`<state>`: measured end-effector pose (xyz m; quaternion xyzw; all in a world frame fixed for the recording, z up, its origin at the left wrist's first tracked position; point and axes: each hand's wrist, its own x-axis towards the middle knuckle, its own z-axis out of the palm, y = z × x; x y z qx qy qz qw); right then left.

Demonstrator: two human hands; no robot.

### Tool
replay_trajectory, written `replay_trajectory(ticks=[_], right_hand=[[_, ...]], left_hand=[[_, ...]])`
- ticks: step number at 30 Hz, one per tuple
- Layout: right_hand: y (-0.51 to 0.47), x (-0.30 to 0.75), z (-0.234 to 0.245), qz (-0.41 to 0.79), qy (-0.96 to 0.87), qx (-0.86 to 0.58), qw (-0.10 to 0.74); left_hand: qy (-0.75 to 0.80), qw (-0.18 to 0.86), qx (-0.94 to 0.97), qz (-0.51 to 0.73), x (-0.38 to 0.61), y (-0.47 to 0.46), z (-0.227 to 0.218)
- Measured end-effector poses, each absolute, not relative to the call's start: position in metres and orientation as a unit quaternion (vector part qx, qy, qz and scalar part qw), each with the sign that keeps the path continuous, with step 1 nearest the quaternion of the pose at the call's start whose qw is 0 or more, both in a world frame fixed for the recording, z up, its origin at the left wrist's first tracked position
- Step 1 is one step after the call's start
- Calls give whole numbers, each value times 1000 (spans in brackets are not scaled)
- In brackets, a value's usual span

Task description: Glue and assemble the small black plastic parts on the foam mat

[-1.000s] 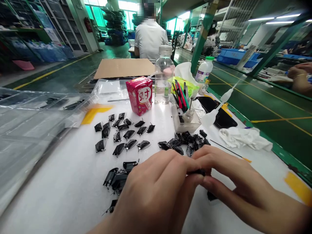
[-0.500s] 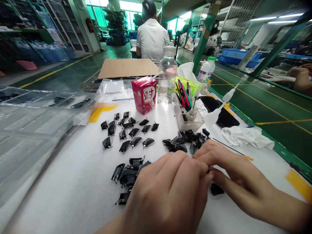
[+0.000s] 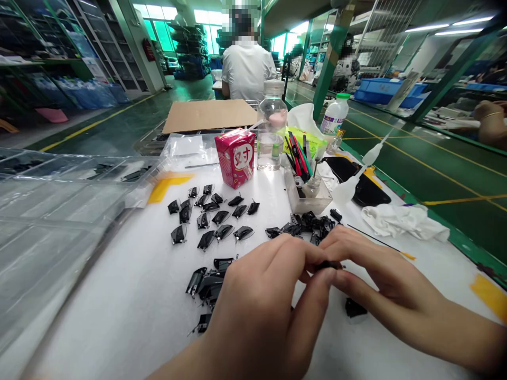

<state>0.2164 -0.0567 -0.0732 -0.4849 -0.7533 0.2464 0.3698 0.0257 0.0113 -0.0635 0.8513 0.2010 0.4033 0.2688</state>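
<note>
My left hand [image 3: 265, 306] and my right hand [image 3: 380, 279] meet above the white table [image 3: 119, 306], fingers pinched together on one small black plastic part [image 3: 328, 265]. Most of that part is hidden by my fingertips. Rows of similar black parts [image 3: 214, 214] lie laid out beyond my left hand. A loose heap of black parts [image 3: 304, 224] sits just past my fingers, and another cluster [image 3: 208, 287] lies left of my left hand. A single black piece [image 3: 354, 307] rests on the table under my right hand.
A red drink carton [image 3: 235, 157], a water bottle [image 3: 271, 124], a clear box of pens and tools [image 3: 304, 174], squeeze droppers [image 3: 350, 184], a black tray [image 3: 356, 182] and a white cloth [image 3: 404, 221] stand behind. Clear plastic trays [image 3: 59, 211] fill the left. A person in white [image 3: 245, 66] sits beyond.
Both hands stay pinched on the small part, shifting slightly as the fingers work it. The view has moved a little; the parts on the table lie as before.
</note>
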Motion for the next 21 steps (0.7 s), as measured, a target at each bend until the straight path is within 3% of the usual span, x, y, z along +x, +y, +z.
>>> replay_trajectory(ticks=[21], right_hand=[[-59,219,-69,233,-761,-483,366]], left_hand=[[173,248,858,416,27,16,-61]])
